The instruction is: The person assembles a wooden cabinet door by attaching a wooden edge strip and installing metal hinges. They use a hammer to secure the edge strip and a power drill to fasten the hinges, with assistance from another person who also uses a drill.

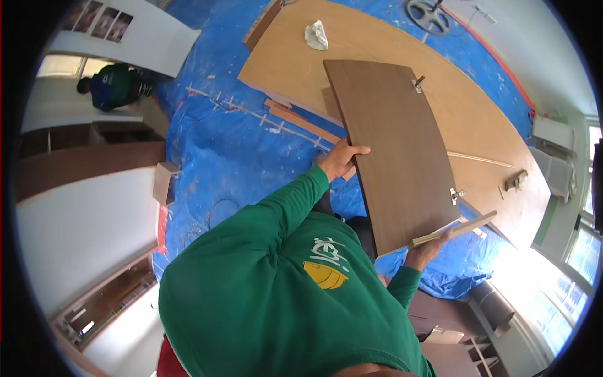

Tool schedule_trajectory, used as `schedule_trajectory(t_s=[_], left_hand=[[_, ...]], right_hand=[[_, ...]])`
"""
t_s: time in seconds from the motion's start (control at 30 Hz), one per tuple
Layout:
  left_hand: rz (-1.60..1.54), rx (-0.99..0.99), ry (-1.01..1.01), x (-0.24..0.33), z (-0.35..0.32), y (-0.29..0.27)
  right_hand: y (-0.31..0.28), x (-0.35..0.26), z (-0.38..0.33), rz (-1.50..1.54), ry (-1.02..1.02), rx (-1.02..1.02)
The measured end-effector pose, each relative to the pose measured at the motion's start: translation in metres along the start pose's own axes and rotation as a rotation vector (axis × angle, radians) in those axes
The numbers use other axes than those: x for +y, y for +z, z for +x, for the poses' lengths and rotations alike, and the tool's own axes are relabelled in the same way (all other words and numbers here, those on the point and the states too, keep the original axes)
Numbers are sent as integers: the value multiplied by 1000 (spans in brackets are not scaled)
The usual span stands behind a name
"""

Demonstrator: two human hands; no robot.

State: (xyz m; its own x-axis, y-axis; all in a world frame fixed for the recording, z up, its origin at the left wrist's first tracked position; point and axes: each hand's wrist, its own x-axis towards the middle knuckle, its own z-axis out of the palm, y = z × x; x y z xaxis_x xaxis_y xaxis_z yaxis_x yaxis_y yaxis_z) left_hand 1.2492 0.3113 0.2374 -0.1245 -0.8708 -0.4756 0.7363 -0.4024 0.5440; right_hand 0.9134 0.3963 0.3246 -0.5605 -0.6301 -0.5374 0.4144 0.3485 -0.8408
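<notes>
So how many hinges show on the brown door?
2: one hinge near the door's far end, the other hinge nearer the right hand. Any underneath would be hidden.

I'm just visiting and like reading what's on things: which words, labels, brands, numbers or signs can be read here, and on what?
White lettering on the chest of the green sweatshirt, above a yellow emblem: large, but I don't copy out wording.
Small pale mark on the other person's top: too small to read.
Brown panel at the left hand: no lettering visible.
</notes>
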Motion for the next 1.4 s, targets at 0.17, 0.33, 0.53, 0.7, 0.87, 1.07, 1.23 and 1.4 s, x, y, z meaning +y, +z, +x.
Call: schedule_trajectory(t_s=[0.17, 0.33, 0.53, 0.7, 0.87, 1.07, 1.23, 1.4], left_hand=[[-16, -56, -59, 26, 15, -59], [27, -38, -96, 42, 18, -112], [59, -38, -227, 89, 39, -179], [193, 3, -241, 141, 64, -232], [225, 67, -329, 183, 109, -286], [160, 176, -432, 212, 159, -326], [478, 96, -198, 236, 145, -285], [682, -37, -149, 235, 135, -237]], right_hand=[[22, 44, -28, -29, -42, 106], [69, 82, -72, 87, -82, 99], [74, 195, -74, -20, 54, 217], [148, 264, -131, -71, 60, 326], [221, 320, -177, 74, 127, 310], [277, 348, -183, 90, 213, 367], [282, 332, -172, 156, 281, 349], [251, 311, -145, 156, 376, 311]])
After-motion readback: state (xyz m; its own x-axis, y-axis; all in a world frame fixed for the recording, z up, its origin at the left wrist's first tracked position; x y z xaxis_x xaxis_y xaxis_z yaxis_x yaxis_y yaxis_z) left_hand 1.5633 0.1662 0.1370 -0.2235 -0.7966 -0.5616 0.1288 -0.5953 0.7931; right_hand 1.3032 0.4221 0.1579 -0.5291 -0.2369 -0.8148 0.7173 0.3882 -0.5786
